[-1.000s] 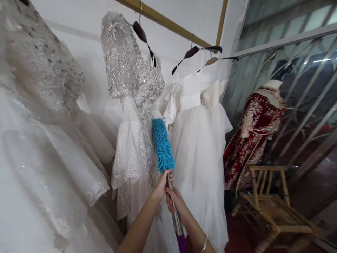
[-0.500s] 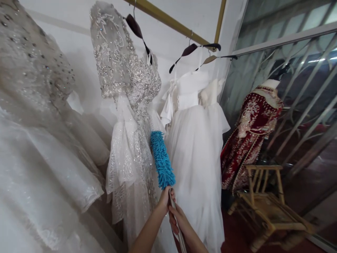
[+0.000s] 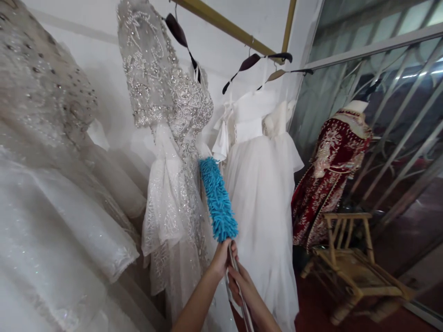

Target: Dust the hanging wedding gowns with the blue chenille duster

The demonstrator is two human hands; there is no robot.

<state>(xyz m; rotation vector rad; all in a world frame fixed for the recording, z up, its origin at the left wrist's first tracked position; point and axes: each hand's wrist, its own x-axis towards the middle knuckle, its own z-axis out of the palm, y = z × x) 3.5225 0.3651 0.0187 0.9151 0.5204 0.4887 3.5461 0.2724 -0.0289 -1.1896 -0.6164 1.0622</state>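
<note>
Both hands grip the duster (image 3: 218, 199) handle: left hand (image 3: 223, 257) above, right hand (image 3: 239, 282) below. Blue head above fingers, against beaded gown (image 3: 173, 152).

No writing, label, brand, number or sign reads anywhere here: nothing legible on the white beaded hanging gowns (image 3: 173, 152), the fluffy blue microfibre duster (image 3: 218, 199), or the red embroidered robe (image 3: 328, 175) on its mannequin.
</note>
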